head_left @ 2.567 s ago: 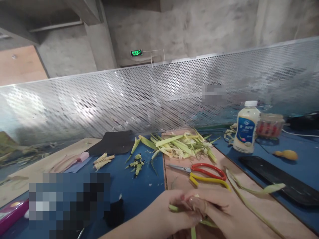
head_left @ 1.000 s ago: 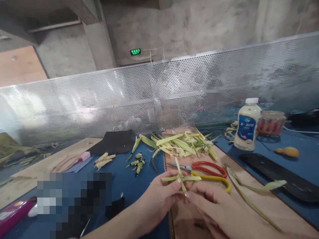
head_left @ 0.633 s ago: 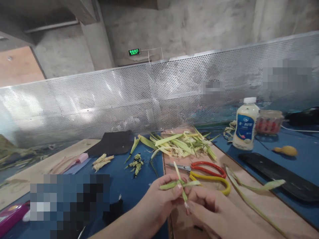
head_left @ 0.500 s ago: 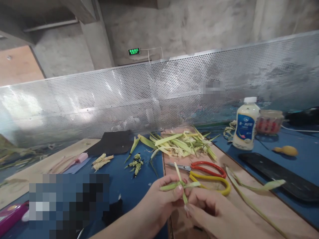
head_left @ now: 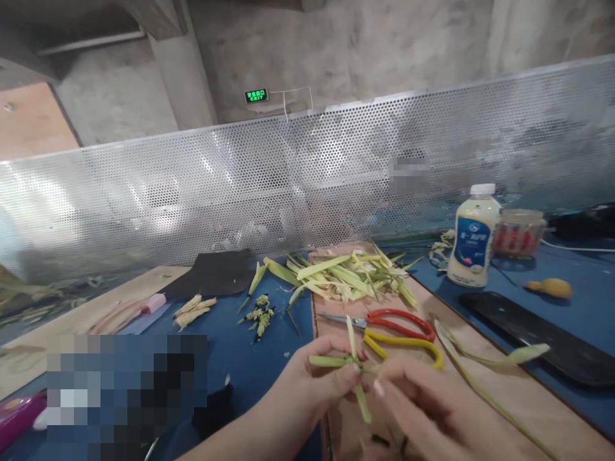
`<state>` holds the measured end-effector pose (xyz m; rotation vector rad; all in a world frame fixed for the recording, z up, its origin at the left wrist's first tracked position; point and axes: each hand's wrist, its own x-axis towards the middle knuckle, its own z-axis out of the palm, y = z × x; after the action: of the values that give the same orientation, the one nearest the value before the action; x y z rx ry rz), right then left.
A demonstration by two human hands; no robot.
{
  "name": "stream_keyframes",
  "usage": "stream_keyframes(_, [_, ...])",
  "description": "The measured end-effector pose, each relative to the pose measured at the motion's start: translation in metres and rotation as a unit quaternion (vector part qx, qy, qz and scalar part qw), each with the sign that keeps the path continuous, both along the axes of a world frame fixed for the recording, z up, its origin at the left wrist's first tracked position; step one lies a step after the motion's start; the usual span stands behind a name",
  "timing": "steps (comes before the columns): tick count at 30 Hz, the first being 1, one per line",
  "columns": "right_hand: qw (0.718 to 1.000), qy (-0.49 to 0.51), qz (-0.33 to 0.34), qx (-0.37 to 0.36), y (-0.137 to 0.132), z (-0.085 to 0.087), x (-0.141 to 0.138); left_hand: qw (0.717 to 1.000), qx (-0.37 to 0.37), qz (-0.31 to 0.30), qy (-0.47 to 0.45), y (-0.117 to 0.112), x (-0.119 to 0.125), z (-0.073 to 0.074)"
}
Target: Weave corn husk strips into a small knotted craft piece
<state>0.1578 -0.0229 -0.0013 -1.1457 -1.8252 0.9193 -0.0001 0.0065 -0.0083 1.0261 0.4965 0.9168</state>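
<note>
A small cross of pale green leaf strips is pinched at its centre by my left hand, with the thumb on top. Its arms point up, left, right and down toward me. My right hand is closed, thumb and fingers together, at the cross's right-hand arm, whose end goes out of sight at the fingertips. Just beyond my hands, scissors with one red and one yellow handle lie on the wooden board. A heap of cut leaf strips covers the board's far end.
On the right stand a milk-drink bottle and a jar, near a small gourd and a black phone-like slab. A long leaf strip curves along the board. Small green woven pieces lie left, below a black sheet.
My right fingertips have left the cross's lower arm and moved up and right to its right-hand arm. The lower arm now hangs free. My left hand keeps its pinch.
</note>
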Motion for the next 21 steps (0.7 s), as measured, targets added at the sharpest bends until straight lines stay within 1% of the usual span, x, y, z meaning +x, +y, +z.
stream_keyframes(2, [0.999,0.022,-0.034,0.004,0.007,0.006,0.003,1.0,0.001,0.014,0.026,0.001,-0.001,0.003])
stream_keyframes(4, [0.999,0.025,-0.045,-0.011,0.015,0.009,0.005,0.999,-0.004,0.015,0.047,0.001,-0.001,0.005])
stream_keyframes(9, [1.0,0.011,0.0,-0.025,0.024,0.007,0.008,0.998,-0.02,-0.008,0.05,-0.002,0.0,0.005])
stream_keyframes(14, [0.996,0.07,0.01,-0.057,0.022,0.005,0.007,0.998,-0.024,-0.003,0.056,-0.004,0.001,0.002])
stream_keyframes(17, [0.994,0.074,0.025,-0.078,0.019,0.005,0.007,0.996,-0.008,0.005,0.094,-0.002,0.001,0.0])
stream_keyframes(21, [0.995,0.057,0.033,-0.07,0.019,0.004,0.008,0.993,0.019,-0.011,0.12,0.0,0.0,-0.002])
